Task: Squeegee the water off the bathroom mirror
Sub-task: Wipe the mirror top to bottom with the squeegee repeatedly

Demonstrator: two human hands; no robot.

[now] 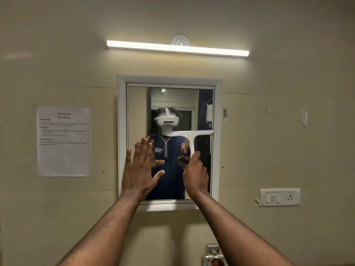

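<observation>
A white-framed mirror (pixel 122 131) hangs on the beige wall straight ahead. My right hand (pixel 196 174) grips the handle of a white squeegee (pixel 190 135), whose blade lies level against the glass on the right half, about mid-height. My left hand (pixel 141 166) is flat with fingers spread against the lower left of the mirror. Water drops show on a dark strip of glass at the upper left of the reflection. A person wearing a white headset is reflected in the mirror.
A lit tube light (pixel 177 48) runs above the mirror. A printed sheet (pixel 63 141) is taped to the wall on the left. A switch and socket plate (pixel 279 197) sits at the lower right. A metal tap (pixel 214 255) pokes up at the bottom edge.
</observation>
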